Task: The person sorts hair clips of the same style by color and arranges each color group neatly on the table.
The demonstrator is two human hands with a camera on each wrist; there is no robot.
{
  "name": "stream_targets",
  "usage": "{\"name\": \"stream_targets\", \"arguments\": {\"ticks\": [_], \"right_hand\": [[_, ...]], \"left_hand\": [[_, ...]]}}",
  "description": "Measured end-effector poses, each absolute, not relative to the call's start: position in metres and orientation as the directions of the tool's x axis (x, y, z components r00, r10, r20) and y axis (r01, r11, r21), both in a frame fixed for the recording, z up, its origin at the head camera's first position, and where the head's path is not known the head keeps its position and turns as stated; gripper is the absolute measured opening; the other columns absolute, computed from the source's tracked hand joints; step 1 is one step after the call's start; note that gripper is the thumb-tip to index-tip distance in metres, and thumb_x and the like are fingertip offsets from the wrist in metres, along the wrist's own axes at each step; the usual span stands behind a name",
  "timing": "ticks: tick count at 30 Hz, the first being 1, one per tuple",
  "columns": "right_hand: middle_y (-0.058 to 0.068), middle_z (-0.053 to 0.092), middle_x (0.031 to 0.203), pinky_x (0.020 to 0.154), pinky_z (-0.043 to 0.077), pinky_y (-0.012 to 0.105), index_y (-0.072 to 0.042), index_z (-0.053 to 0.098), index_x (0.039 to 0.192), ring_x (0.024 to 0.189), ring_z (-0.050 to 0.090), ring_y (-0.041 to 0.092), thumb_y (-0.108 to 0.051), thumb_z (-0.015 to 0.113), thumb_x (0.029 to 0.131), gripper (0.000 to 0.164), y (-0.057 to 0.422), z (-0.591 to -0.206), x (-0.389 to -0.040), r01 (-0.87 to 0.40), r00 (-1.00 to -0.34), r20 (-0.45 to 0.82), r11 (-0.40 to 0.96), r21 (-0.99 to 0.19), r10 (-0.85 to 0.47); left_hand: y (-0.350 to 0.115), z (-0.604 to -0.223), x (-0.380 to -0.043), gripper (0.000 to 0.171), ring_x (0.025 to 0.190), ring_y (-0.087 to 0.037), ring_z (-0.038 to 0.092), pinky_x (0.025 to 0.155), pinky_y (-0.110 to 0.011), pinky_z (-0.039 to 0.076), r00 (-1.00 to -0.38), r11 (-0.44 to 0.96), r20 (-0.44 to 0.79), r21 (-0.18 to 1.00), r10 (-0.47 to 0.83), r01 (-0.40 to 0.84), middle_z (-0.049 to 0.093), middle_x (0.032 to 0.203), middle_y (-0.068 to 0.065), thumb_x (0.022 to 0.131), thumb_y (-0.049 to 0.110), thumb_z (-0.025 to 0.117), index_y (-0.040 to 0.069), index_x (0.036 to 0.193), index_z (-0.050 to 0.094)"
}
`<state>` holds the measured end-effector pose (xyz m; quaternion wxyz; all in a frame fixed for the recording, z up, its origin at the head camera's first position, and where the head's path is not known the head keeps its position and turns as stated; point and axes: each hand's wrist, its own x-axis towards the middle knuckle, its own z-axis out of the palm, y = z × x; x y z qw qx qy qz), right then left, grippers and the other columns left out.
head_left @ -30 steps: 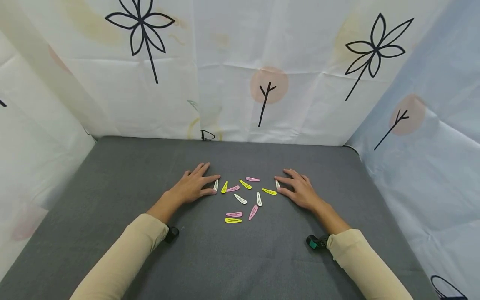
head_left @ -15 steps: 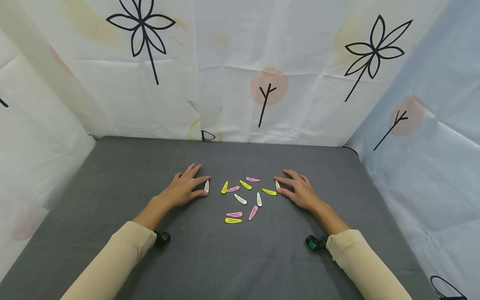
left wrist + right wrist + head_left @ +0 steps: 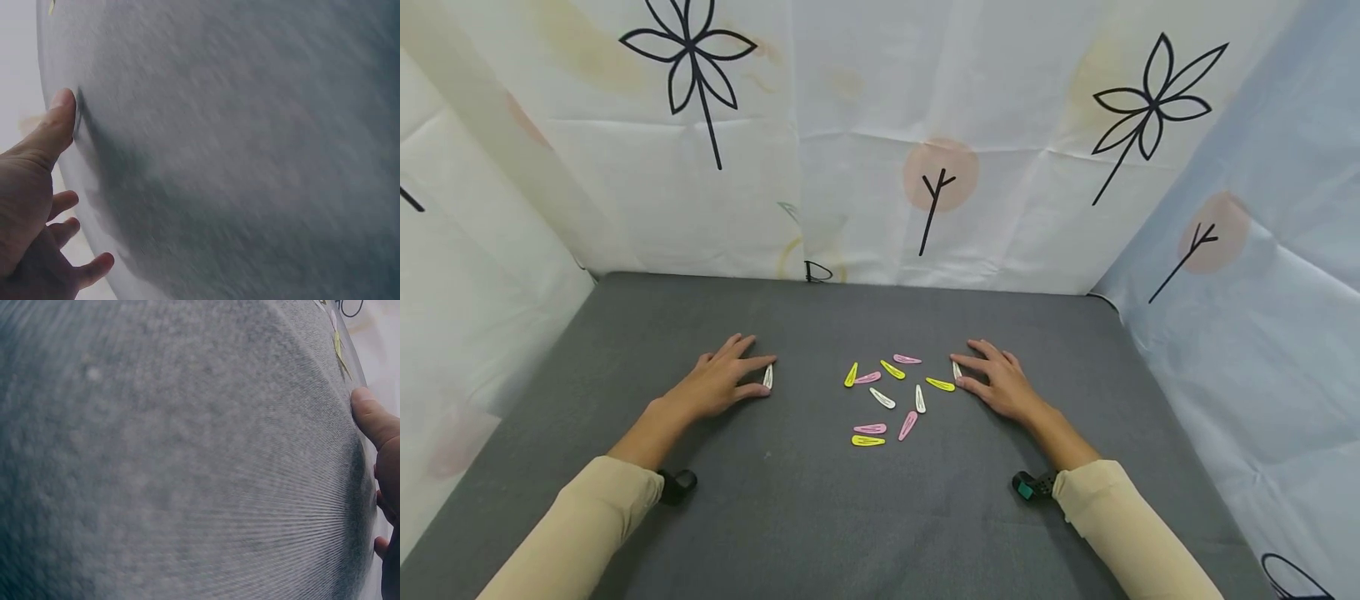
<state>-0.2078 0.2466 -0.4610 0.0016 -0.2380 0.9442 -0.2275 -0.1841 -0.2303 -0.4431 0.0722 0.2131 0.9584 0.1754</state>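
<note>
In the head view my left hand (image 3: 715, 382) is at the left of the grey table. It pinches a white snap hair clip (image 3: 768, 377) by its two ends, between thumb and index finger. Across from it, my right hand (image 3: 1003, 385) grips another white hair clip (image 3: 957, 369) the same way, low over the cloth. A yellow hair clip (image 3: 940, 384) lies beside the right thumb. The left wrist view shows the thumb (image 3: 61, 115) with a thin edge of the clip (image 3: 78, 114) behind it. In the right wrist view the thumb (image 3: 372, 415) hides its clip.
Between the hands several pink, yellow and white hair clips lie scattered, among them a pink clip (image 3: 907, 426), a yellow clip (image 3: 868, 440) and a white clip (image 3: 882, 398). Grey cloth covers the table (image 3: 880, 525). A printed white curtain (image 3: 865, 100) rises behind it and at both sides.
My left hand has slid left, away from the scattered clips, carrying the white hair clip with it. My right hand has stayed in place with its clip.
</note>
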Motion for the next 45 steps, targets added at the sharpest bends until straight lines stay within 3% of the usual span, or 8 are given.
{"name": "stream_targets", "arguments": {"ticks": [9,23,45], "right_hand": [[0.025,0.039,0.151,0.109,0.017,0.068,-0.011,0.06,0.139,0.144,0.027,0.046,-0.027,0.068,0.095,0.047,0.247,-0.461,-0.206,-0.447,-0.888,0.107,0.785,-0.429,-0.447],[0.024,0.039,0.152,0.11,0.016,0.067,-0.012,0.059,0.14,0.144,0.026,0.045,-0.027,0.067,0.096,0.048,0.247,-0.462,-0.208,-0.449,-0.887,0.108,0.787,-0.424,-0.448],[0.024,0.038,0.153,0.11,0.015,0.067,-0.012,0.058,0.141,0.145,0.025,0.045,-0.026,0.067,0.096,0.048,0.246,-0.462,-0.208,-0.442,-0.889,0.092,0.789,-0.428,-0.448]], "left_hand": [[-0.244,-0.442,-0.181,0.06,0.145,-0.053,0.015,0.101,-0.077,0.02,-0.902,0.861,-0.108,0.364,0.418,0.355,0.023,0.158,-0.03,0.095,0.037,0.065,0.013,0.148,0.049],[-0.251,-0.435,-0.182,0.061,0.139,-0.053,0.03,0.099,-0.075,0.028,-0.882,0.862,-0.153,0.339,0.447,0.378,0.03,0.153,-0.033,0.097,0.036,0.064,0.011,0.149,0.047],[-0.249,-0.43,-0.184,0.068,0.139,-0.053,0.03,0.1,-0.076,0.025,-0.88,0.859,-0.184,0.375,0.438,0.349,0.029,0.153,-0.033,0.094,0.039,0.066,0.009,0.15,0.044]]}}
